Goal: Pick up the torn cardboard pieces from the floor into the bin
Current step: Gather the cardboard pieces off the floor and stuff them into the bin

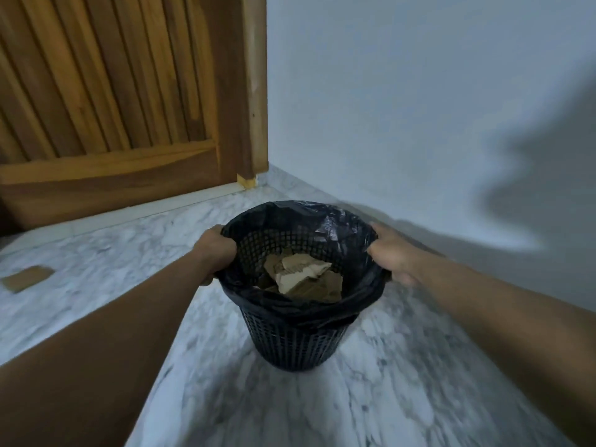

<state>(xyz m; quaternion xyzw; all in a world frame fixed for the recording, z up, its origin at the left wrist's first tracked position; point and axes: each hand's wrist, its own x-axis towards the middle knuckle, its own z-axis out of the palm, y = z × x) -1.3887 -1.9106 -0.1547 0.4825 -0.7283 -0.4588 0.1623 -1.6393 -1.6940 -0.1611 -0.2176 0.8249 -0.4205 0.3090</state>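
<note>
Holding the black mesh bin [290, 343] by its rim, my left grip [216, 253] and right grip [395, 258] each curl around opposite edges. Inside lie torn cardboard pieces [303, 277]; one flat cardboard piece [27, 278] lies on the marble floor [387, 366], well off to my left.

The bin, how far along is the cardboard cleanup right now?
Done: several torn cardboard pieces lie inside the black mesh bin. In hand: the left hand and right hand grip opposite sides of its bag-lined rim; neither holds cardboard. Left: one flat cardboard piece lies on the marble floor at far left, near the wooden door.
</note>
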